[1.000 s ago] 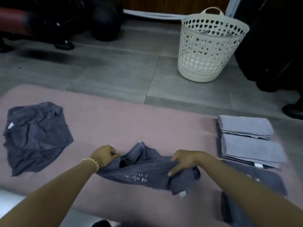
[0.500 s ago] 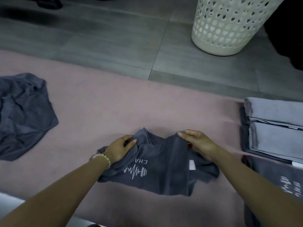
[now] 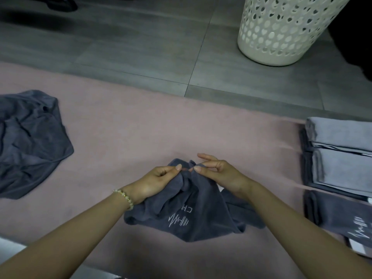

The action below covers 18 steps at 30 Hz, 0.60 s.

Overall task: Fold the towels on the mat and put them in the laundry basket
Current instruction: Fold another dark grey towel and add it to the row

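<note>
Towel (image 3: 194,216) between left hand (image 3: 158,182), right hand (image 3: 218,174)

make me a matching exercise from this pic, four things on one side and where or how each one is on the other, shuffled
Things:
1. laundry basket
2. plain dark grey towel
3. light grey towels
4. logo towel

Places or states:
a. pinched by the left hand and right hand, mid-mat
b. folded and stacked at the right end of the mat
c. stands on the grey floor tiles, beyond the mat
d. lies crumpled at the mat's left end

Pairs: 1-c, 2-d, 3-b, 4-a
</note>
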Tool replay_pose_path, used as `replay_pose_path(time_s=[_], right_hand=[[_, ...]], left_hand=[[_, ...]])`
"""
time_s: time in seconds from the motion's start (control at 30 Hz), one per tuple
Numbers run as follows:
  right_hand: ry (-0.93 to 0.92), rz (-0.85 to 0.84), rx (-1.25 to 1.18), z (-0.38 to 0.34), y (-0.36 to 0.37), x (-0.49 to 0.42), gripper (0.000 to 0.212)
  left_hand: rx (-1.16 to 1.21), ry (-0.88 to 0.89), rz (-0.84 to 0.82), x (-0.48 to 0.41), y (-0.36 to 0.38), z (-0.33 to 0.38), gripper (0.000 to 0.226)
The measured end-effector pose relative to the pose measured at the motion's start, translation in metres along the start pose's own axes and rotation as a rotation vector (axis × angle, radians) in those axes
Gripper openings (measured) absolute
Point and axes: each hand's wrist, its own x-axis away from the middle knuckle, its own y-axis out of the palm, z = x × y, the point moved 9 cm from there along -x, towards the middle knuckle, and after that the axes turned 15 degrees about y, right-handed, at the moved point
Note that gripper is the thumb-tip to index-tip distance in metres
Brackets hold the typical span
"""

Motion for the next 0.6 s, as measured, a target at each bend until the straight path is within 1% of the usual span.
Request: replay_pose_path(time_s=[0.17, 0.27, 0.37, 0.4, 0.47, 0.53, 0.6], right_hand=[[0.078, -0.137, -0.178, 0.015, 0.009, -0.003, 0.026], [0.081, -0.133, -0.19, 0.013, 0.007, -0.006, 0.022], [0.083, -0.055, -0.223, 0.014, -0.001, -0.007, 0.021], [0.076, -0.014, -0.245, 0.016, -0.006, -0.007, 0.02], [0.058, 0.077, -0.295, 0.016, -0.019, -0.001, 0.019], [0.029, 0.179, -0.363, 0.013, -0.039, 0.014, 0.016], [-0.008, 0.273, -0.461, 0.003, -0.063, 0.038, 0.016]], left_hand=[[0.01, 0.043, -0.053, 0.0, 0.006, 0.007, 0.036], [0.011, 0.036, -0.069, -0.001, 0.006, 0.008, 0.037], [-0.02, 0.084, -0.094, 0.0, 0.008, 0.017, 0.032], [-0.044, 0.121, -0.063, -0.002, 0.004, 0.021, 0.031], [-0.094, 0.205, 0.086, -0.003, -0.016, 0.033, 0.033], [-0.097, 0.231, 0.258, 0.0, -0.041, 0.048, 0.044], [-0.099, 0.246, 0.37, 0.006, -0.06, 0.075, 0.051]])
